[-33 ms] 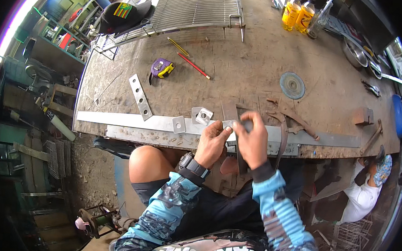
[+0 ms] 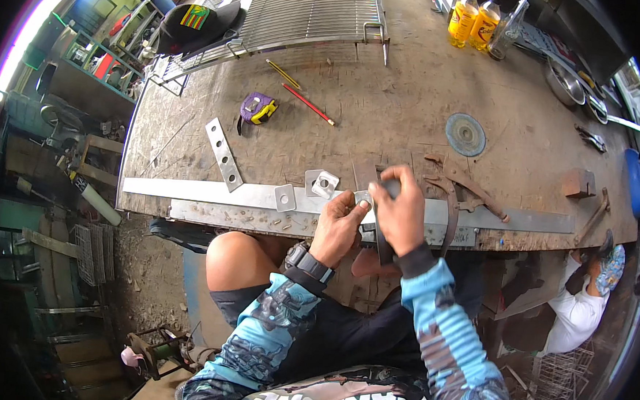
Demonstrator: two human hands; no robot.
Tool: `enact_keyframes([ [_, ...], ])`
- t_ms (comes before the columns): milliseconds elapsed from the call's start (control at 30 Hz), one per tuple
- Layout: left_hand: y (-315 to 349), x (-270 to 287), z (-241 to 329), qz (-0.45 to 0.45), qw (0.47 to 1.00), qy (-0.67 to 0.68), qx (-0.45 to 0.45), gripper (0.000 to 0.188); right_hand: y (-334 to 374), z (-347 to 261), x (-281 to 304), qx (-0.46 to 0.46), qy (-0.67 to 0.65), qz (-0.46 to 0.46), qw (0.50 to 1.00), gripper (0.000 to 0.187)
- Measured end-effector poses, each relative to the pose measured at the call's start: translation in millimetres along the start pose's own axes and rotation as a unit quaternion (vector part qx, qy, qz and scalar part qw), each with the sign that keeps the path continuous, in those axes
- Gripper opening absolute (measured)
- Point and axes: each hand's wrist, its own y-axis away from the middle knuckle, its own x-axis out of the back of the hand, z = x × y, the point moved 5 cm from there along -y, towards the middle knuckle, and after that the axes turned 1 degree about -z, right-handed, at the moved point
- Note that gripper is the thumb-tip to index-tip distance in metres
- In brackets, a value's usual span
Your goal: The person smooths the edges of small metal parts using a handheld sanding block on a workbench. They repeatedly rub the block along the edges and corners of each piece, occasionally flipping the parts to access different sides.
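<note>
My left hand point(image 2: 338, 227) is closed in a pinch on a small metal plate point(image 2: 363, 197) at the table's front edge. Its thumb presses on top, and most of the plate is hidden. Close by on the right is my right hand point(image 2: 401, 214), fingers curled, with something dark showing between thumb and forefinger that I cannot make out. Beneath the hands, a dark flat metal bar point(image 2: 386, 249) sticks out over the edge. Just left lie a square plate with a hole point(image 2: 285, 197) and a small stack of similar plates point(image 2: 325, 184).
Long flat metal strips point(image 2: 189, 189) line the front edge. A drilled strip point(image 2: 223, 154), tape measure point(image 2: 257, 109), pencils point(image 2: 308, 104) and a grinding disc point(image 2: 465, 135) lie beyond. At right are locking pliers point(image 2: 474, 195) and a hammer point(image 2: 592, 220). Another person point(image 2: 580, 315) sits at far right.
My right hand has shifted slightly upward and left, its thumb raised a little off the plate. My left hand stays in place with the plate.
</note>
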Motion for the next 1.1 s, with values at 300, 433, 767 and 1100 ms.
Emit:
enact_keyframes([
  [300,-2,-5,10,0.006,1.0,0.009,-0.006,0.028,27,0,7,-0.017,-0.006,0.007,1.0,0.025],
  [433,-1,-1,10,0.011,0.999,0.029,0.013,0.027,-17,-2,-10,-0.054,0.002,-0.002,0.999,0.026],
  [767,-6,2,-1,0.023,0.999,-0.013,-0.019,0.026,-11,-1,-7,-0.026,0.007,0.002,1.0,0.026],
  [1100,-6,0,3,0.015,1.0,-0.007,-0.025,0.029,-16,-1,-7,-0.003,0.023,0.02,1.0,0.026],
])
